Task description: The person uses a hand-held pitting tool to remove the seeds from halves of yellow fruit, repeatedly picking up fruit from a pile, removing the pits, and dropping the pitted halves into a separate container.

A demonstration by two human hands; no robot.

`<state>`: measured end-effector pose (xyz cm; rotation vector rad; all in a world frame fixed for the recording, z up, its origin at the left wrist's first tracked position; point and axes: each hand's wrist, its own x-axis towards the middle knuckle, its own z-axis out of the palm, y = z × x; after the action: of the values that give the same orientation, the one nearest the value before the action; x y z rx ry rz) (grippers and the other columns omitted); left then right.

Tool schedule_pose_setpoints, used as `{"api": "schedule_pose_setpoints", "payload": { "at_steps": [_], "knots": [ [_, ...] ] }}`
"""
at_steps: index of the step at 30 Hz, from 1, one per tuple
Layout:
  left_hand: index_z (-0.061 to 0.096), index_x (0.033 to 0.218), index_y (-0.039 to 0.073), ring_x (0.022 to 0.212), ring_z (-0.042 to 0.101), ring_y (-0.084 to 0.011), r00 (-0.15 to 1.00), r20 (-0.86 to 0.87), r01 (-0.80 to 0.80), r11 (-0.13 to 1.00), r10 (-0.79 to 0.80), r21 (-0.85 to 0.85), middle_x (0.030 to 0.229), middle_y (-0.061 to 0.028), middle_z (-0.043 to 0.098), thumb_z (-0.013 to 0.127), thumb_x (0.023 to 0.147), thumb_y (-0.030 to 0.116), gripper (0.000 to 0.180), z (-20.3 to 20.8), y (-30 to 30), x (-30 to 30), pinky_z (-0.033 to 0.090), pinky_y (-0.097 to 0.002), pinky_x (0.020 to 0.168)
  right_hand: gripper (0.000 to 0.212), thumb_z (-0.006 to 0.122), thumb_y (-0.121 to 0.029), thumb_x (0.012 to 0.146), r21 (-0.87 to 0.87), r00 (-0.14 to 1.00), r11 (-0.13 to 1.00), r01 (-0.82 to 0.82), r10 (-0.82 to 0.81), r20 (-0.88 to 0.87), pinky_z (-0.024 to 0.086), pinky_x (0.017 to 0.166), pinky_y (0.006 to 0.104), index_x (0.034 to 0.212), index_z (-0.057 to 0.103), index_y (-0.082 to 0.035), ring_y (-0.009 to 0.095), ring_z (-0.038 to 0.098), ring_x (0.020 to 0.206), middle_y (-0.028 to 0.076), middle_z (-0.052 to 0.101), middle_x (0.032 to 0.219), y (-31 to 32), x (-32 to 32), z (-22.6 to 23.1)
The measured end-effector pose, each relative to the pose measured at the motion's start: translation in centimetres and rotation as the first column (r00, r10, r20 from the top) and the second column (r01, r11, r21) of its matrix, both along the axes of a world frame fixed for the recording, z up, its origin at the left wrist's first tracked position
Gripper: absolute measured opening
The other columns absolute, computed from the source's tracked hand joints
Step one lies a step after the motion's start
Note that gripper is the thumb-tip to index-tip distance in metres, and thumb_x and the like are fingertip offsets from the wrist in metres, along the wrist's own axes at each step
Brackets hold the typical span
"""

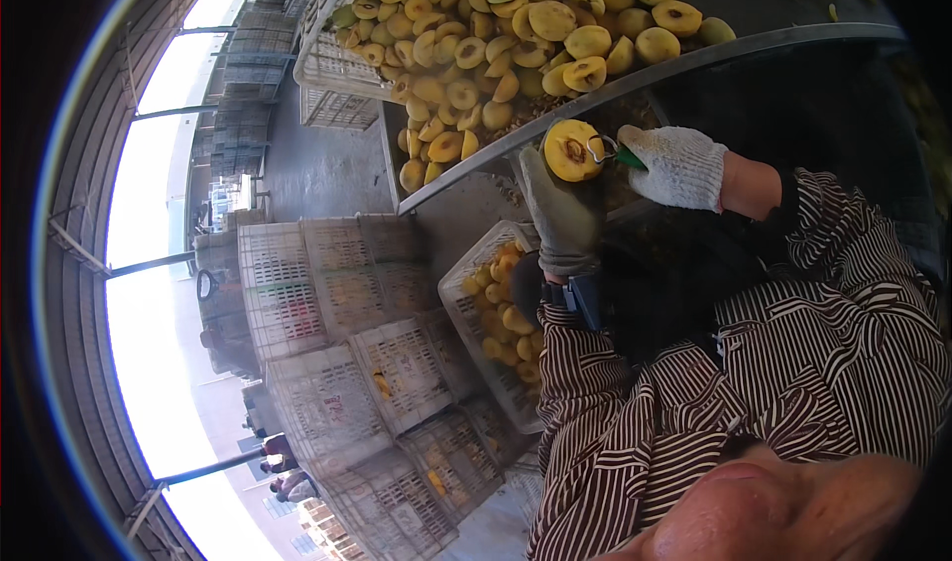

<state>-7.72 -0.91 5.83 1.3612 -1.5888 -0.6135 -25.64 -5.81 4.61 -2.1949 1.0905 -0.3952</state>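
My left hand (561, 209), in a pale grey-green glove, grips a halved yellow peach (572, 152) with its cut face turned up and a brown hollow at its centre. My right hand (684, 168), in a white knitted glove, is closed round the green handle (630, 157) of a pitting tool. The tool's bent metal loop (596, 148) meets the right side of the cut face. How deep it sits in the flesh I cannot tell. Both hands are at the near edge of a metal-rimmed table, where many peach halves (466, 53) lie heaped.
The table's raised metal rim (635, 87) runs just beyond my hands. A white crate of peach pieces (451, 283) stands low beside my left forearm. Stacked white plastic crates (332, 397) rise farther left. Another crate (337, 70) adjoins the table's far left end. People (288, 472) are distant at lower left.
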Motion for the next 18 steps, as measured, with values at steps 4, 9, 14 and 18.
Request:
{"api": "schedule_pose_setpoints", "payload": {
  "at_steps": [4,9,14,18],
  "knots": [
    [0.045,0.135,-0.003,0.108,0.060,-0.0208,0.996,0.067,-0.063,0.997,0.065,-0.042,0.119,-0.0134,0.059,0.067,0.085,-0.007,0.055,-1.2,1.0,-1.9,0.053,-0.0306,0.092,0.033,0.060,-0.022,0.089,0.003,0.999,1.000,-0.016,0.016,-0.028,0.054,0.076,0.0459,0.109,0.053,0.003,0.040,0.067,0.086,0.023,0.068,0.090,0.4,0.6,-0.1],
    [0.044,0.140,-0.002,0.111,0.059,-0.0211,0.998,0.007,-0.061,0.997,0.061,-0.057,0.125,-0.0133,0.056,0.064,0.088,-0.005,0.056,-2.2,1.0,-1.8,0.051,-0.0328,0.097,0.036,0.060,-0.023,0.089,0.037,0.999,0.999,-0.013,0.015,-0.040,0.053,0.079,0.0449,0.113,0.055,0.003,0.040,0.067,0.087,0.023,0.069,0.092,0.5,1.0,-0.7],
    [0.047,0.135,-0.003,0.109,0.059,-0.0212,0.982,0.132,-0.127,0.988,0.138,-0.090,0.121,-0.0138,0.058,0.057,0.093,0.002,0.043,-3.3,0.5,-1.3,0.050,-0.0328,0.097,0.037,0.060,-0.024,0.089,0.030,0.999,0.999,-0.029,0.030,-0.020,0.054,0.079,0.0439,0.113,0.055,0.004,0.039,0.068,0.088,0.023,0.069,0.093,0.4,1.4,-1.4],
    [0.050,0.129,-0.004,0.102,0.060,-0.0202,0.976,-0.181,-0.146,0.982,0.122,-0.122,0.116,-0.0138,0.059,0.051,0.098,0.008,0.033,-4.7,-0.3,-2.1,0.050,-0.0309,0.094,0.038,0.060,-0.024,0.090,-0.011,0.997,0.999,-0.036,0.035,-0.061,0.054,0.078,0.0425,0.116,0.055,0.004,0.038,0.069,0.089,0.022,0.070,0.094,0.3,1.9,-1.5]
  ]
}}
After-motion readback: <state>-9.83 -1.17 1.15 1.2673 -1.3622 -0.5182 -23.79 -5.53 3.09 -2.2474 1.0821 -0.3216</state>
